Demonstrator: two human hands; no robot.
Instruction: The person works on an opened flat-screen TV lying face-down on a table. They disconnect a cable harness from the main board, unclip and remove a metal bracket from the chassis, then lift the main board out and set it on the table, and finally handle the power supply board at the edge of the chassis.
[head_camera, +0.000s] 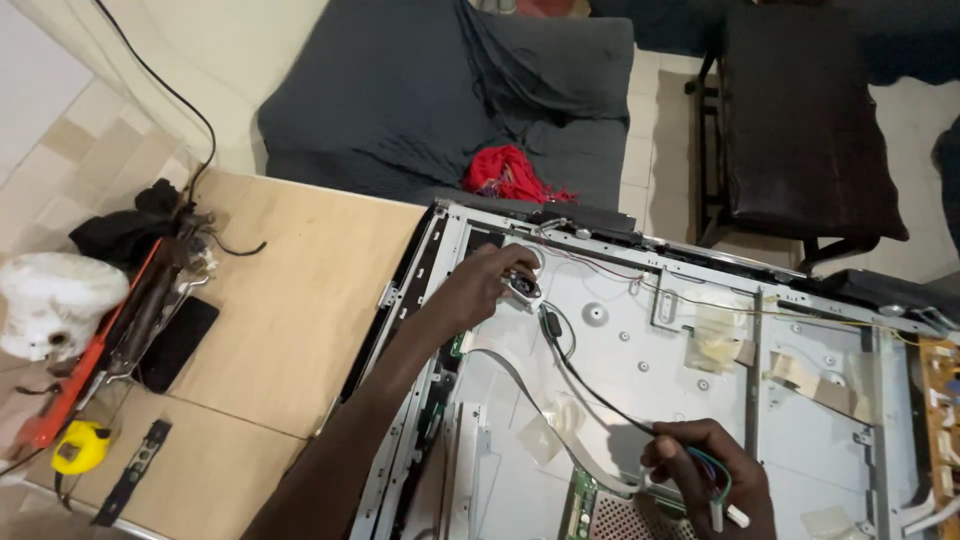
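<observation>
A: Free room?
B: Bare worktop left of the metal chassis; open panel at centre.
A: Obstacles?
B: Black cable crossing the panel; tool clutter along the left edge.

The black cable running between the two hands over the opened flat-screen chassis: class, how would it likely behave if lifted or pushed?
The black cable probably flops: it sags in loose curves between the left hand and the right hand. It looks thin, so likely light. Pulling may tug the small round part that the left hand holds, since the cable seems to run to it.
</observation>
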